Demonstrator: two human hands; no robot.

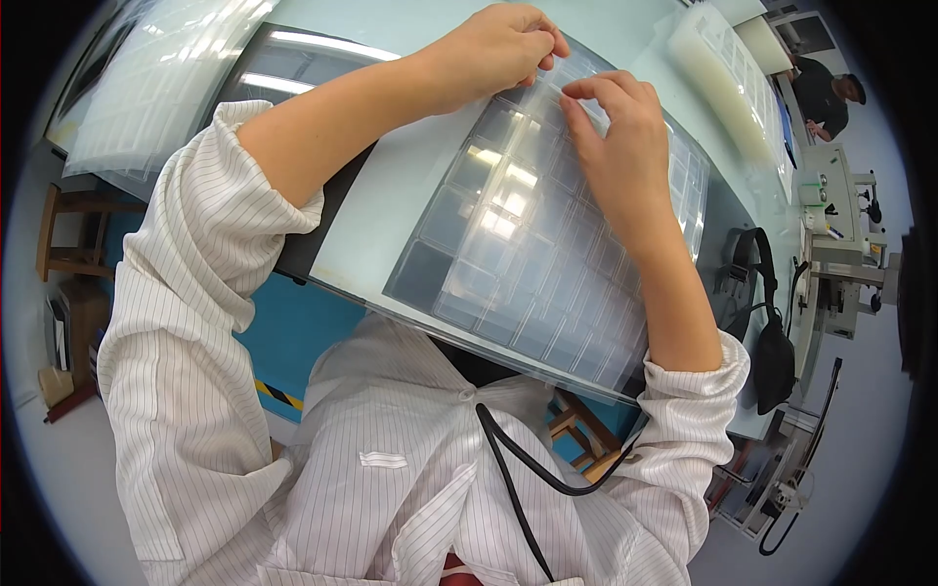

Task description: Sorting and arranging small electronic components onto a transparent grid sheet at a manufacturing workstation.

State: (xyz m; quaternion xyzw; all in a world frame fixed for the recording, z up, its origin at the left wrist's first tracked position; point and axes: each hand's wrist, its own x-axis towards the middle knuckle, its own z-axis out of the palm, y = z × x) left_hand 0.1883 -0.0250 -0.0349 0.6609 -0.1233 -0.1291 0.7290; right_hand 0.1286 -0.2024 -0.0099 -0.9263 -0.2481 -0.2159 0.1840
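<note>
A clear plastic sheet moulded into rows of rectangular pockets (528,244) lies across the table in front of me, glossy with light reflections. At its far end, my left hand (498,54) hovers with the fingers curled and the thumb pressed to the forefinger. Just to the right and nearer, my right hand (620,137) is bent over the sheet, thumb and forefinger closing in a pinch. Whatever lies between the fingertips of either hand is too thin or clear to make out.
A stack of clear plastic sheets (161,83) stands at the far left, another stack (728,83) at the far right. A black strapped pouch (774,366) hangs by the right table edge. Wooden stools (73,230) flank the table. A person in black (824,98) is in the background.
</note>
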